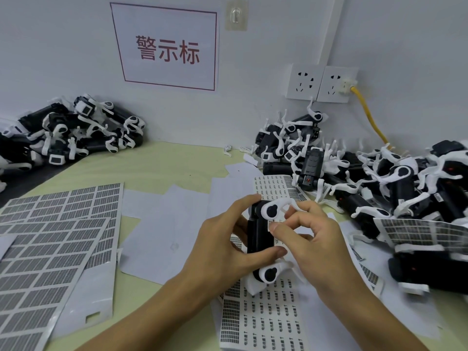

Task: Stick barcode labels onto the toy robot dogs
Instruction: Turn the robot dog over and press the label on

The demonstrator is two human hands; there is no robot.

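- Two piles of black-and-white toy dogs flank the scene; the left pile point(73, 130) lies at the far left edge of the table point(157, 163), against the wall.
- Sheets of grey labels point(50, 236) overlap on the left part of the table, near the front edge.
- Blank white backing sheets point(164, 224) lie between those grey sheets and the hands.
- On the wall above hangs a white sign point(168, 46) with a red border and red characters.
- The left hand point(228, 247) grips a toy dog point(260, 236) held over the middle of the table, fingers curled round its black body, thumb on its near side.
- Under both hands lies a barcode sheet point(266, 317), partly peeled.
- The right hand point(314, 239) pinches a small white label point(272, 222) against the side of the toy dog, thumb and forefinger together on it.
- The right pile point(379, 178) of toy dogs spreads along the right side of the table, below two wall sockets point(321, 83) and a yellow cable point(369, 115).
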